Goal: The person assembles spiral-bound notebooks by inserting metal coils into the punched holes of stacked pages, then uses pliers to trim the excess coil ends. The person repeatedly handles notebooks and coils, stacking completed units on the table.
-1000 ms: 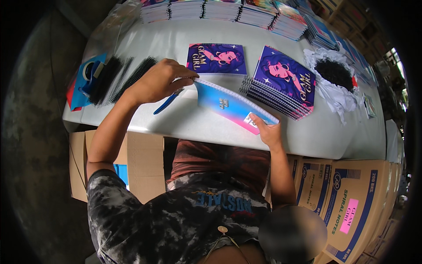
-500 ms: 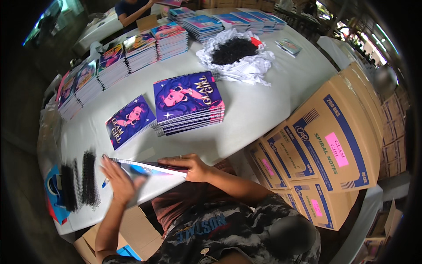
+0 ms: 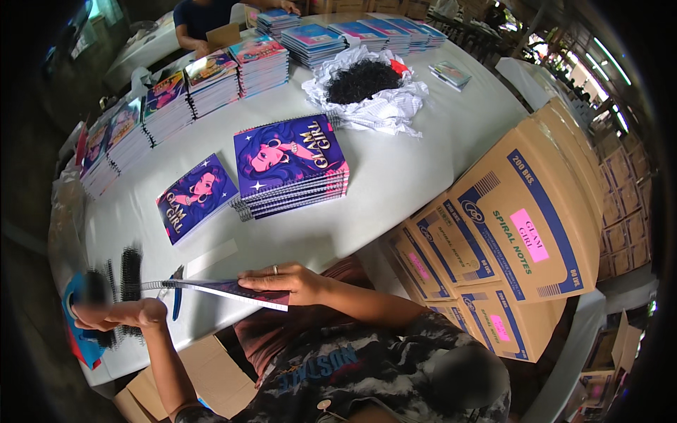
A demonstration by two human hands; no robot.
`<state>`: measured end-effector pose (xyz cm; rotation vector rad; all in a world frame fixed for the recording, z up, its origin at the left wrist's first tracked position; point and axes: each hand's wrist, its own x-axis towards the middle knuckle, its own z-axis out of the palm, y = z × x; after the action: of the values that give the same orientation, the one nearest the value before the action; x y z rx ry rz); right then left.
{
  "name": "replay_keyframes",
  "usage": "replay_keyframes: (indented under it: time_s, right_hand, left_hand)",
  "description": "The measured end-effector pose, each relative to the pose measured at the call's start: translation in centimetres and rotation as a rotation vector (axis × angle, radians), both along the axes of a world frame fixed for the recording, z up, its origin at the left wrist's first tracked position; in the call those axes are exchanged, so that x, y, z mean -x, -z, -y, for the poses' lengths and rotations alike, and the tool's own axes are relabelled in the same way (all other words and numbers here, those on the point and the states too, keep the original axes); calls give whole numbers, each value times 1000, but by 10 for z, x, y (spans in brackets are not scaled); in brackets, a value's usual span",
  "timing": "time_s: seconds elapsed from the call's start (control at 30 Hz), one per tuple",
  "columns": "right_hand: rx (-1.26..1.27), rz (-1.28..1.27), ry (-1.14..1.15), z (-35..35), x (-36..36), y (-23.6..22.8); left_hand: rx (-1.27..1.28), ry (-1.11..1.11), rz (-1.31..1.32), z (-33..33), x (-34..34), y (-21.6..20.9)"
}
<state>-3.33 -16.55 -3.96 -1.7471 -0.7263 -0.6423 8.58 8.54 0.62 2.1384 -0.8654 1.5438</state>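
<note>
Here, one notebook (image 3: 264,296) in right fingers (image 3: 259,283)

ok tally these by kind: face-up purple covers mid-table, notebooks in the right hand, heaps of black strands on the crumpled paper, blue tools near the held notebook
Face-up purple covers: 2 (one tops the stack)
Notebook in the right hand: 1
Heap of black strands on crumpled paper: 1
Blue tool: 1
Total: 5

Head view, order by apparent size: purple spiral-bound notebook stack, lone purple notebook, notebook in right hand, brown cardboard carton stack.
Brown cardboard carton stack
Purple spiral-bound notebook stack
Lone purple notebook
Notebook in right hand, nearly edge-on
</note>
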Motion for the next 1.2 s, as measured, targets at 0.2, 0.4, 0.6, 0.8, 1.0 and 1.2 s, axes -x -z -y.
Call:
replay_keyframes:
  time_s: [0.2,0.4,0.6,0.8,1.0,1.2]
  right_hand:
    - [6,70,78,-3,-5,-5]
    - [77,146,101,-5,-3,-2]
    - [49,98,98,-5,-6,0]
    - [57,112,107,-6,-15,-2]
    - [39,94,67,-12,-16,-3]
    - [17,88,17,-12,-17,-8]
  left_hand:
    - [-386,125,-144,-16,25,106]
    - [60,63,-37,2,-3,5]
    - [-162,249,83,20,20,3]
    - [-410,448,-37,13,39,66]
    - [-133,395,-5,36,29,52]
    - [-342,381,-76,38,52,43]
